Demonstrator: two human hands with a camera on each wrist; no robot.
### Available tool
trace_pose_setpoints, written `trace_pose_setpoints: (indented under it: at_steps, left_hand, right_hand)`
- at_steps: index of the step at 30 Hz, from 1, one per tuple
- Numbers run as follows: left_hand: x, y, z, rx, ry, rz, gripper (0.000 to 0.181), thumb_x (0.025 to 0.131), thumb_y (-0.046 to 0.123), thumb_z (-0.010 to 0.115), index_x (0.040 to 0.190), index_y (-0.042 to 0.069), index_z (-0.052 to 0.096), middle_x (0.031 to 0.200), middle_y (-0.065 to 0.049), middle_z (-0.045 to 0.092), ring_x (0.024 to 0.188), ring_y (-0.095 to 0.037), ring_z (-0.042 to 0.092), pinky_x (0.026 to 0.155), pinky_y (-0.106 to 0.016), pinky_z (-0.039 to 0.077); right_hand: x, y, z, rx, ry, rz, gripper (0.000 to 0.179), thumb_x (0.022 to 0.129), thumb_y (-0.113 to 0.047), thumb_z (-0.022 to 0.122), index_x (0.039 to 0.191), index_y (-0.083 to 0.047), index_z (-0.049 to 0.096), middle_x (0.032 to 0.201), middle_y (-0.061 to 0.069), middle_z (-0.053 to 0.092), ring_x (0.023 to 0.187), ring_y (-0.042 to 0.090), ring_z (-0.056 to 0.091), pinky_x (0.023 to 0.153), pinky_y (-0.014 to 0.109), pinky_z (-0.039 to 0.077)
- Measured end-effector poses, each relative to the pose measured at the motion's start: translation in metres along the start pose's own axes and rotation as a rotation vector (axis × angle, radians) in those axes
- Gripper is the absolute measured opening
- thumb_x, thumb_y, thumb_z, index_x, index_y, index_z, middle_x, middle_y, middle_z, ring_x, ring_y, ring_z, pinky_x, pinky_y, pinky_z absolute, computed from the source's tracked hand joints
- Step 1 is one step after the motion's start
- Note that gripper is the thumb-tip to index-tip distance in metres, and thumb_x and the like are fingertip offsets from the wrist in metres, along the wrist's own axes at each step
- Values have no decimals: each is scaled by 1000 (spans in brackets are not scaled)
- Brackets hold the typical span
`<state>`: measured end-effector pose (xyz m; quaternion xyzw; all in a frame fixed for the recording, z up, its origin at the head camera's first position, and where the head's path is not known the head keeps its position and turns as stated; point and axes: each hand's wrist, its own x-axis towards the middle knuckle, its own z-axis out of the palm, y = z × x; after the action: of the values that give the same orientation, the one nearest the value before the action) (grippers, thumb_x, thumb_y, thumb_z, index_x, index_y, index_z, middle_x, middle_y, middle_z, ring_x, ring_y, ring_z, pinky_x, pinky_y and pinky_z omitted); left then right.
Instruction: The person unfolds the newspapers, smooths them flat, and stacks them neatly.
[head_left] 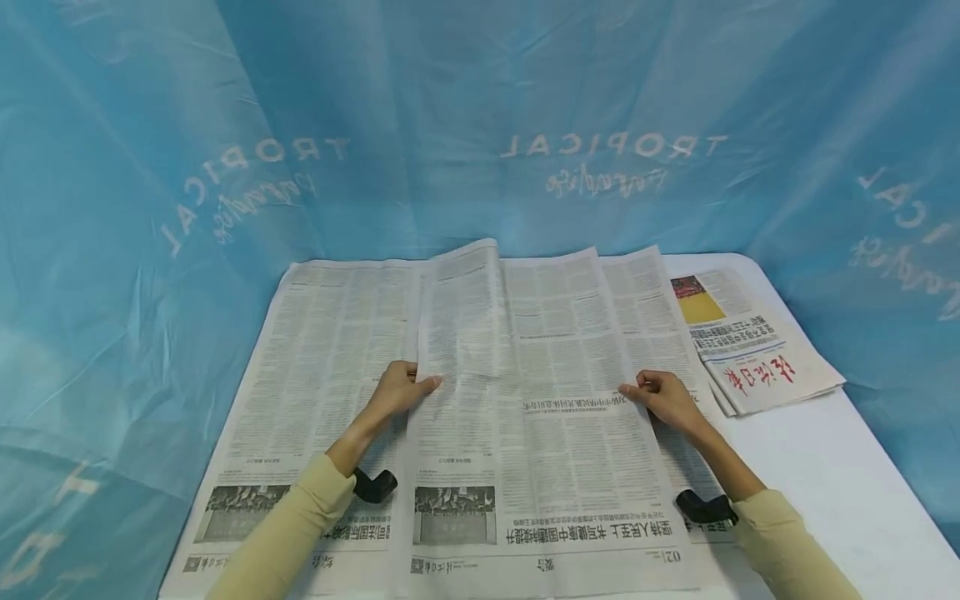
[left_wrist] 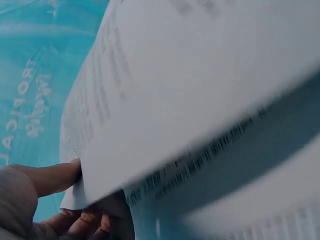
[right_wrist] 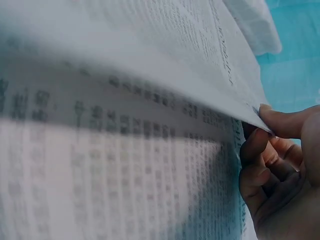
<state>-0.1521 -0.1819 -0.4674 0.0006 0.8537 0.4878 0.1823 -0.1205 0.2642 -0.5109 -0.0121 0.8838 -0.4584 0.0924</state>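
Note:
A newspaper sheet (head_left: 562, 450) is held by both hands over another spread newspaper (head_left: 322, 358) on the white table. My left hand (head_left: 397, 390) pinches its left edge between thumb and fingers; the left wrist view shows the thumb on top of the paper and the fingers beneath. On the opposite edge, my right hand (head_left: 663, 398) pinches the same sheet, thumb against curled fingers (right_wrist: 255, 145). The sheet stands lifted off the paper below, with a shadowed gap under it in both wrist views. Its far end has a raised fold near the middle.
A folded newspaper stack (head_left: 772, 367) with red lettering lies at the right on the white table (head_left: 832, 483). Blue plastic sheeting (head_left: 450, 125) with printed words hangs behind the table and along both sides.

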Motion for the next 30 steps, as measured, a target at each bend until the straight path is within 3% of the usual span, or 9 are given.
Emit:
trace_pose_setpoints:
  at_steps: [3,8,10,12,17,20,22,26,30]
  left_hand:
    - [-3,-6,-11,-29,26,-11,23,95,19,65,83,-1,66,56,1,44,50,-12,35,53,-27,32]
    - [-12,-18,-34,21,37,38,47,94,20,67,60,12,35,53,4,19,49,-11,16,49,-26,22]
    - [-14,-23,-44,52,48,44,51,93,19,67,60,13,29,54,4,17,49,-10,16,49,-26,22]
    - [-16,-29,-54,78,56,39,45,93,18,68,60,11,37,52,4,23,48,-10,19,49,-26,23]
    - [-22,-41,-83,138,47,6,25,91,17,70,81,-5,64,55,4,48,50,-10,31,50,-27,30]
    - [-27,-48,-100,155,33,-12,29,90,16,71,96,-12,65,57,3,51,50,-10,33,50,-28,32]
    - [-31,-52,-111,174,24,-12,35,91,14,70,107,-16,64,64,-6,61,53,-11,40,52,-29,36]
    - [-35,-60,-128,249,12,-56,45,92,12,67,120,-21,54,101,-32,66,79,-31,64,68,-39,51]
    - [-37,-70,-142,334,19,-110,50,93,12,65,124,-24,48,118,-40,57,105,-50,59,83,-51,52]
  right_hand:
    - [1,-3,1,-2,3,-5,37,95,-30,66,76,-4,48,51,-8,27,44,6,25,44,26,26]
    - [2,-5,-2,-8,19,15,37,95,-29,65,76,-2,47,51,-8,25,44,7,24,44,26,26]
    - [2,-4,-3,-14,19,26,38,95,-29,65,76,-2,47,50,-8,26,43,7,25,44,26,26]
    - [2,-3,-3,-20,16,33,38,95,-30,65,75,-2,47,50,-8,26,43,7,26,44,26,26]
    - [1,2,-7,-45,28,55,39,95,-32,65,74,-4,47,50,-8,27,43,8,27,43,26,27]
    - [0,4,-10,-54,37,62,39,95,-32,65,75,-3,49,50,-8,28,43,8,28,43,26,27]
    - [0,5,-12,-66,44,61,38,95,-33,65,76,-2,50,50,-8,30,43,8,29,44,26,28]
    - [-1,8,-15,-76,58,51,38,95,-32,65,78,-1,51,50,-7,30,43,8,29,44,27,29]
    - [-1,12,-20,-104,78,36,37,95,-31,65,77,-2,51,51,-7,30,44,8,29,44,27,29]
